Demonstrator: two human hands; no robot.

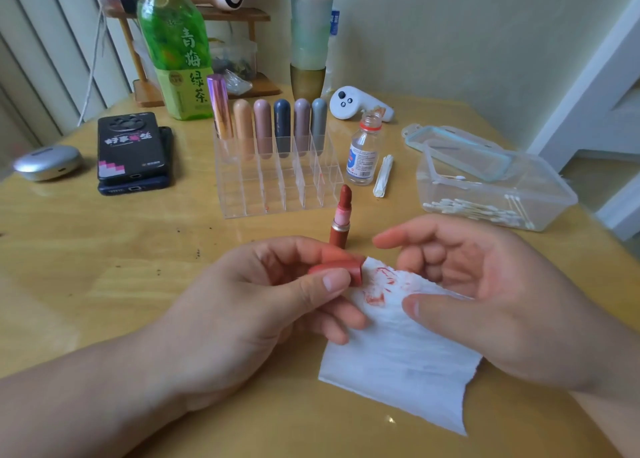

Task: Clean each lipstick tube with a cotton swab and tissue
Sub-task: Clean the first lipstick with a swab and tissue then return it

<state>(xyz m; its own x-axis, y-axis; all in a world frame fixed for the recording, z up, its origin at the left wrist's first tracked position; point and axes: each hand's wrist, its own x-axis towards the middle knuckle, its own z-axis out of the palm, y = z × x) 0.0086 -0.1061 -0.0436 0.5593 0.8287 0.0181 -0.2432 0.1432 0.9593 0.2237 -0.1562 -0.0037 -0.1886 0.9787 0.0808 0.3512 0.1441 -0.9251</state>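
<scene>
Cap wipe in progress, both hands busy.
Left hand (263,305) pinches the red-brown lipstick cap (346,269), open end against the red-stained tissue (398,353), which the right hand (485,284) holds under its thumb. The uncapped lipstick (341,215) stands upright on the table (104,267), just behind the hands.

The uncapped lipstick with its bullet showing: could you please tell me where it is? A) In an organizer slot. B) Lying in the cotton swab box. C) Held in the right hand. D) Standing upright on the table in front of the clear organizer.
D: the uncapped lipstick stands upright on the table just in front of the clear organizer, while the left hand grips only its cap.
</scene>
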